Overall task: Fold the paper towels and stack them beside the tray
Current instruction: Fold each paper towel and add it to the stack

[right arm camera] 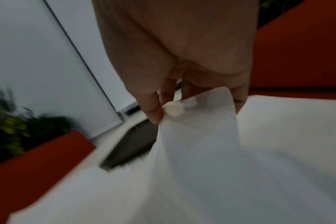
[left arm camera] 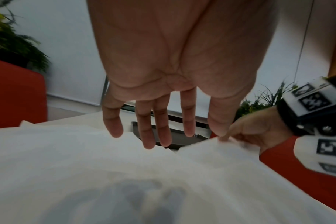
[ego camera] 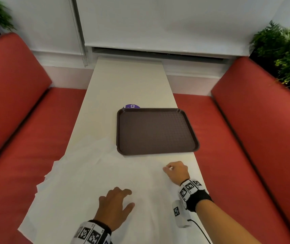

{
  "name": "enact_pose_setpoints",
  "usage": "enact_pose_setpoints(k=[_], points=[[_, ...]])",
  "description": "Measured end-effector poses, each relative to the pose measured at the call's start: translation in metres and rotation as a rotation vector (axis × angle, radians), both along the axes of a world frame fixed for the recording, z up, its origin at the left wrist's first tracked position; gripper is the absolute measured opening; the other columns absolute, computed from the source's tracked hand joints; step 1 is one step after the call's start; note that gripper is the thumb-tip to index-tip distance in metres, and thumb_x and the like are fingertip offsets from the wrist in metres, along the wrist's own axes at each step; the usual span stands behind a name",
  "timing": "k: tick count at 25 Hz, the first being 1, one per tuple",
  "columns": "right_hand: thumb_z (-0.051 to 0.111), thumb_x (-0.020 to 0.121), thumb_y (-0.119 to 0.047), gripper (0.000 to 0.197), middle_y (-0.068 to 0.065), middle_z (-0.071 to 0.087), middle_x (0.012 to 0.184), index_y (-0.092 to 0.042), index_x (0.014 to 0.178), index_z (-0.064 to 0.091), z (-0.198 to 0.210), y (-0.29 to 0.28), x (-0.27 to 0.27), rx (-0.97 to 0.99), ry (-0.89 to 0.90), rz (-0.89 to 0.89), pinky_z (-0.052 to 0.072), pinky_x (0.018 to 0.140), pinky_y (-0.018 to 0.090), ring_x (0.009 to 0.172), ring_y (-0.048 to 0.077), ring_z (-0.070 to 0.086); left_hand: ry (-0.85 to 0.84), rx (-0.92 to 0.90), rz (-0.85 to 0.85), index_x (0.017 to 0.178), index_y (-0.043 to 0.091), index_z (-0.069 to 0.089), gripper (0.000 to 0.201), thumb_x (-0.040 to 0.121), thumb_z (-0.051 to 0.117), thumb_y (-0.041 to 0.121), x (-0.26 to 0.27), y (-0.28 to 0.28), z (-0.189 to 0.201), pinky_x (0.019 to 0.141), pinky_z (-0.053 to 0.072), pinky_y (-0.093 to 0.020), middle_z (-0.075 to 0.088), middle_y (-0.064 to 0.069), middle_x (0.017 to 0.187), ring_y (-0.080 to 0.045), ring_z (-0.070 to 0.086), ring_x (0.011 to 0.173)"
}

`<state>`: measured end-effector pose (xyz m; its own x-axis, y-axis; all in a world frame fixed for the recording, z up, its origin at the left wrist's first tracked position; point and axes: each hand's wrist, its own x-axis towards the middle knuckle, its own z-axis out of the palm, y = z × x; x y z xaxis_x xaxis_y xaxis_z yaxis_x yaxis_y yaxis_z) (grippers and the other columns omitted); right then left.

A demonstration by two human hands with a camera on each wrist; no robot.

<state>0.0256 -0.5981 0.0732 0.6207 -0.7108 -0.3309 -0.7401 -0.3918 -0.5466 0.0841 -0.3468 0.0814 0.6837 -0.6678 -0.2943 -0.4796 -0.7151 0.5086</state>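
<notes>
White paper towels (ego camera: 81,182) lie spread in overlapping sheets over the near part of the table, their left edges hanging past the table side. A dark brown tray (ego camera: 155,131) sits empty just beyond them. My left hand (ego camera: 116,203) lies over the towels with fingers straight and spread (left arm camera: 150,136), a little above the sheet (left arm camera: 86,159). To the right, my right hand (ego camera: 175,170) pinches a far corner of a paper towel (right arm camera: 197,121) between thumb and fingers and lifts it off the table, close to the tray (right arm camera: 130,145).
The narrow white table (ego camera: 132,85) runs between two red benches (ego camera: 17,129) (ego camera: 255,129). A purple round object (ego camera: 132,106) peeks out behind the tray's far edge. Green plants (ego camera: 285,53) stand at the back corners, in front of a white wall.
</notes>
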Motion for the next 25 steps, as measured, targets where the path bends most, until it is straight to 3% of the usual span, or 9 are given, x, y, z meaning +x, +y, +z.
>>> enact_pose_setpoints(k=[5, 8, 10, 12, 15, 17, 19, 21, 25], points=[[0.067, 0.086, -0.022, 0.011, 0.002, 0.073, 0.089, -0.014, 0.085, 0.074, 0.103, -0.001, 0.007, 0.169, -0.782, -0.117, 0.051, 0.076, 0.032, 0.083, 0.015, 0.065, 0.001, -0.092, 0.150, 0.119, 0.042, 0.048, 0.035, 0.086, 0.051, 0.054, 0.016, 0.008, 0.017, 0.098, 0.028, -0.031, 0.051, 0.015, 0.114, -0.007, 0.046, 0.117], [0.062, 0.087, -0.028, 0.018, 0.012, 0.068, 0.100, -0.013, 0.095, 0.068, 0.168, -0.005, -0.007, 0.522, -1.065, -0.106, 0.052, 0.077, 0.038, 0.089, 0.023, 0.063, 0.156, -0.478, 0.294, 0.105, 0.041, 0.054, 0.037, 0.073, 0.070, 0.052, 0.031, -0.009, 0.043, 0.098, 0.043, -0.035, 0.061, 0.011, 0.104, -0.005, 0.056, 0.103], [0.052, 0.091, -0.027, 0.033, 0.013, 0.064, 0.118, -0.008, 0.117, 0.060, 0.193, -0.006, -0.021, 0.784, -1.143, -0.105, 0.053, 0.086, 0.036, 0.104, 0.024, 0.063, 0.479, -0.638, 0.360, 0.102, 0.040, 0.055, 0.056, 0.055, 0.072, 0.066, 0.039, -0.030, 0.068, 0.096, 0.046, -0.036, 0.064, 0.002, 0.106, -0.007, 0.059, 0.102], [0.046, 0.092, -0.027, 0.042, 0.010, 0.064, 0.125, -0.006, 0.128, 0.054, 0.200, 0.002, -0.035, 0.911, -1.170, -0.142, 0.052, 0.090, 0.036, 0.112, 0.023, 0.062, 0.981, -0.708, 0.336, 0.108, 0.024, 0.062, 0.093, 0.034, 0.071, 0.079, 0.039, -0.050, 0.091, 0.090, 0.049, -0.042, 0.065, -0.012, 0.113, -0.025, 0.062, 0.106], [0.052, 0.083, -0.030, 0.034, 0.007, 0.068, 0.110, -0.010, 0.109, 0.060, 0.182, 0.017, -0.054, 0.870, -1.131, -0.220, 0.058, 0.076, 0.035, 0.099, 0.025, 0.064, 1.387, -0.983, 0.268, 0.117, 0.013, 0.062, 0.105, 0.032, 0.076, 0.075, 0.039, -0.059, 0.110, 0.080, 0.052, -0.049, 0.064, -0.021, 0.115, -0.042, 0.060, 0.107], [0.054, 0.078, -0.031, 0.020, 0.008, 0.062, 0.090, -0.012, 0.087, 0.056, 0.167, 0.024, -0.064, 0.767, -1.064, -0.263, 0.052, 0.055, 0.028, 0.078, 0.020, 0.058, 1.384, -1.132, 0.230, 0.119, 0.018, 0.061, 0.104, 0.030, 0.082, 0.067, 0.044, -0.051, 0.127, 0.074, 0.056, -0.043, 0.065, -0.015, 0.117, -0.033, 0.065, 0.103], [0.052, 0.079, -0.029, 0.019, 0.008, 0.059, 0.079, -0.011, 0.081, 0.056, 0.158, 0.028, -0.068, 0.700, -1.018, -0.260, 0.046, 0.048, 0.025, 0.065, 0.014, 0.055, 1.144, -1.107, 0.140, 0.117, 0.018, 0.061, 0.094, 0.034, 0.088, 0.055, 0.052, -0.042, 0.138, 0.074, 0.058, -0.035, 0.068, -0.011, 0.114, -0.027, 0.066, 0.102], [0.052, 0.079, -0.028, 0.019, 0.007, 0.061, 0.074, -0.010, 0.081, 0.056, 0.154, 0.033, -0.068, 0.689, -1.008, -0.246, 0.046, 0.047, 0.025, 0.060, 0.013, 0.056, 0.916, -1.004, 0.035, 0.111, 0.021, 0.064, 0.069, 0.050, 0.088, 0.041, 0.059, -0.032, 0.144, 0.077, 0.057, -0.032, 0.070, -0.008, 0.111, -0.026, 0.066, 0.104], [0.075, 0.070, -0.039, 0.044, 0.013, 0.067, 0.083, -0.001, 0.087, 0.061, 0.155, 0.028, -0.059, 0.739, -0.943, -0.037, 0.052, 0.061, 0.030, 0.074, 0.023, 0.063, 0.810, -0.943, 0.081, 0.115, 0.015, 0.061, 0.039, 0.077, 0.069, 0.016, 0.077, -0.015, 0.155, 0.078, 0.057, -0.032, 0.070, -0.006, 0.111, -0.026, 0.065, 0.105]])
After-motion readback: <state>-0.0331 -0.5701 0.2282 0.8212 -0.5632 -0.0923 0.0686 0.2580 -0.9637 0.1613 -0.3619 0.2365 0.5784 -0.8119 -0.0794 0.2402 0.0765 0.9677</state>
